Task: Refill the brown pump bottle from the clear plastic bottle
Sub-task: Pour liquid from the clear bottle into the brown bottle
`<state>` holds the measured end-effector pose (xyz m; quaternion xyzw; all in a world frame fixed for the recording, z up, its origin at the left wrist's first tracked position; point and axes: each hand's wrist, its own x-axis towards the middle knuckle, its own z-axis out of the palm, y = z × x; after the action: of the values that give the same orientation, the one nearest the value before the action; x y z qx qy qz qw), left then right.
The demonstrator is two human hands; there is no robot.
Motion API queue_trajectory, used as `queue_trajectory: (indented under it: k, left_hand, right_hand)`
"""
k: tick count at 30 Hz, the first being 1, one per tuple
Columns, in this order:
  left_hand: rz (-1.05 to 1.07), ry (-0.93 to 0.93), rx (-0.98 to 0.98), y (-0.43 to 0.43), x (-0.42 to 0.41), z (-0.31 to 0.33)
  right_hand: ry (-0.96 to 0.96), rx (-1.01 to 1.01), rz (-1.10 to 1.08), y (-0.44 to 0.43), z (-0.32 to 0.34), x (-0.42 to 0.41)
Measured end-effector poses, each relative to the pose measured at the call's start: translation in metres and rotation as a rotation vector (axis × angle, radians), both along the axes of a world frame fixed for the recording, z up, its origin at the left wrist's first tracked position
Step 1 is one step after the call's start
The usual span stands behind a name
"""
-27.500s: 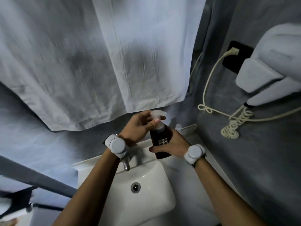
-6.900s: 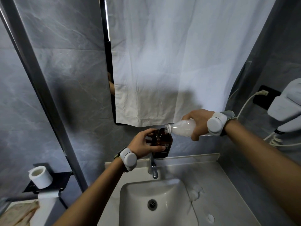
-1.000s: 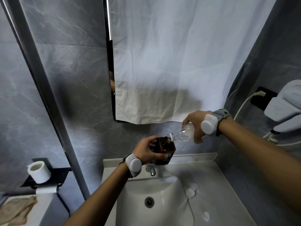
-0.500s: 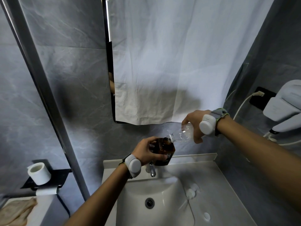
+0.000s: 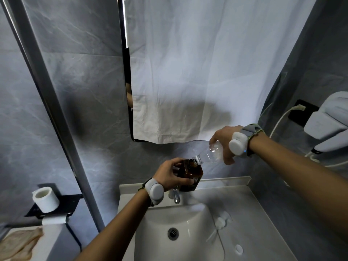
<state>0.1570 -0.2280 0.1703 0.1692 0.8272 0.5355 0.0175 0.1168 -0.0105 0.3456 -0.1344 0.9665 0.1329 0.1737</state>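
Observation:
My left hand (image 5: 169, 176) grips the brown pump bottle (image 5: 191, 175), held above the tap with its top off and its neck open. Over it my right hand (image 5: 224, 142) holds the clear plastic bottle (image 5: 209, 154), tipped steeply down to the left so its mouth meets the brown bottle's opening. The visible part of the clear bottle looks see-through. The white pump head (image 5: 221, 221) with its tube lies on the counter right of the basin, beside a small white cap (image 5: 239, 248).
Below the hands are a white basin (image 5: 177, 221) with a chrome tap (image 5: 175, 195) and a pale counter (image 5: 250, 213). A white cloth covers the mirror. A wall hair dryer (image 5: 327, 125) with cord hangs right. A toilet roll (image 5: 45, 199) sits on a black shelf, left.
Since half a second ago the hands and both bottles have barely moved. Compared with 6.9 s ago, the clear bottle is tipped more steeply and looks far less milky.

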Motion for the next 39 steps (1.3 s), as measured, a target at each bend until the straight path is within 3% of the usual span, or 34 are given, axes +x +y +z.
queue_trajectory:
  k: [23, 39]
  left_hand:
    - [-0.023, -0.018, 0.021, 0.015, -0.005, -0.005]
    - [-0.125, -0.057, 0.007, 0.07, -0.025, -0.008]
  right_hand:
    - [0.024, 0.017, -0.004, 0.017, -0.005, 0.003]
    - [0.036, -0.198, -0.09, 0.1, -0.038, 0.013]
